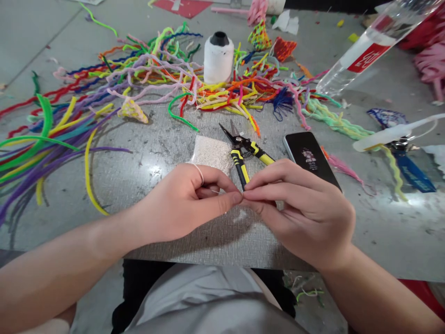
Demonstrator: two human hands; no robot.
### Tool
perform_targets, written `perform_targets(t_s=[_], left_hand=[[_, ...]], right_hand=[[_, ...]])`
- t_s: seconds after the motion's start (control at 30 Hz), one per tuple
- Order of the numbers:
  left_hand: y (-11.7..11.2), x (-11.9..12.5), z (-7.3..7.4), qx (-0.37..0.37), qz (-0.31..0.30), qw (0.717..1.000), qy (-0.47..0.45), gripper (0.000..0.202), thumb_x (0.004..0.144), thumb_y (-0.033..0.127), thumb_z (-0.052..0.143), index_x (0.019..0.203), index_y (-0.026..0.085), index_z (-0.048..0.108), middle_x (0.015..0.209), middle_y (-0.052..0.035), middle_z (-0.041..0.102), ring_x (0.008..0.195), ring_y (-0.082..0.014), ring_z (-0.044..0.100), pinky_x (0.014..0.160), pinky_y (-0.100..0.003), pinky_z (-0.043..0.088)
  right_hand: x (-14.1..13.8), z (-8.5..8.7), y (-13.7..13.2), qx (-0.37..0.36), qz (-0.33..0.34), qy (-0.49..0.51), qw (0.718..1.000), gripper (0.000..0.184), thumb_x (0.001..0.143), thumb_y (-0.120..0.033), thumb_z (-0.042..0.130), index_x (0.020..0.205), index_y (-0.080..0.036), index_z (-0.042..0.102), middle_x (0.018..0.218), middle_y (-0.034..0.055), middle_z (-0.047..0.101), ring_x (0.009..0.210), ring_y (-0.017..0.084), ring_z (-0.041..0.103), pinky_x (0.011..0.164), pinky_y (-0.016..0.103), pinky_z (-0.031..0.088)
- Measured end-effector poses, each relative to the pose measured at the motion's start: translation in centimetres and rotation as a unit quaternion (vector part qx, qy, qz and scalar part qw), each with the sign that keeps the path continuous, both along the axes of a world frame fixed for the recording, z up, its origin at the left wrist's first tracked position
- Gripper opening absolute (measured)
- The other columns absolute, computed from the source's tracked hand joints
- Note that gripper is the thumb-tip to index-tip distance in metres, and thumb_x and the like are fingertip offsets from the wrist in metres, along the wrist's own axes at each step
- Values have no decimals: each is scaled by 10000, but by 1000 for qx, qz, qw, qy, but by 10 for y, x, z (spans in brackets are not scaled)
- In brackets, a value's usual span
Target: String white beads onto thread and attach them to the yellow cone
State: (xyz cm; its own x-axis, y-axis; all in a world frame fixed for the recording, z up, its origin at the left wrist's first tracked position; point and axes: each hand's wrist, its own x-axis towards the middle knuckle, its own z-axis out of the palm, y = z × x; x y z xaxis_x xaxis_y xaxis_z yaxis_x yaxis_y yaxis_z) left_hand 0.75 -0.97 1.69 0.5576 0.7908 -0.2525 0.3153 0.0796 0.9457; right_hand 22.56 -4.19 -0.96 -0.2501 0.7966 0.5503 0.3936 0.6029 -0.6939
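Note:
My left hand (194,199) is closed, its thumb and index finger pinched together near the table's front edge. A thin white thread (199,170) loops over its index finger and runs down toward the pinch. My right hand (306,208) meets it fingertip to fingertip, pinching at the same spot; what lies between those tips is too small to make out. Just behind the hands is a clear packet of small white beads (212,153). Yellow-and-black cutting pliers (239,160) rest beside it with jaws apart, their handles partly behind my right hand.
A white thread spool (218,60) stands among many coloured fuzzy stems (149,69). On the right are a phone (309,155), a clear bottle (365,51), a glue gun-like white nozzle piece (378,138) and a blue strap (413,171). Small tassels (281,104) lie behind.

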Motion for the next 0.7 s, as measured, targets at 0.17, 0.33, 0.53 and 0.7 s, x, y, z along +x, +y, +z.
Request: perform_targets(t_s=[0.17, 0.33, 0.53, 0.7], left_hand=[[0, 1, -1, -29, 3, 1000, 1, 113, 913, 280, 727, 872, 178, 752, 540, 70, 433, 460, -68, 341, 395, -173, 237], [1, 1, 1, -21, 4, 1000, 1, 106, 944, 246, 711, 859, 185, 731, 524, 77, 440, 432, -60, 341, 381, -169, 233], [1, 0, 0, -25, 8, 1000, 4, 128, 951, 271, 709, 860, 193, 755, 531, 71, 452, 419, -66, 342, 365, -190, 223], [0, 0, 2, -74, 20, 997, 5, 145, 939, 310, 736, 872, 183, 751, 573, 69, 444, 468, -55, 328, 398, -167, 214]], right_hand=[[0, 0, 0, -9, 14, -10, 1000, 167, 958, -132, 798, 916, -291, 827, 964, 41, 832, 848, 189, 785, 766, 342, 678], [0, -1, 0, -29, 12, -20, 999, 162, 966, -157, 780, 950, -311, 829, 1003, 56, 829, 787, 195, 765, 639, 342, 637], [0, -2, -1, -44, 3, 13, 999, 118, 930, -149, 847, 900, -256, 808, 950, 29, 821, 686, 132, 708, 535, 264, 561], [-1, -1, -1, -23, -4, 6, 1000, 131, 928, -115, 841, 891, -235, 803, 932, 31, 825, 751, 144, 748, 567, 248, 582]])
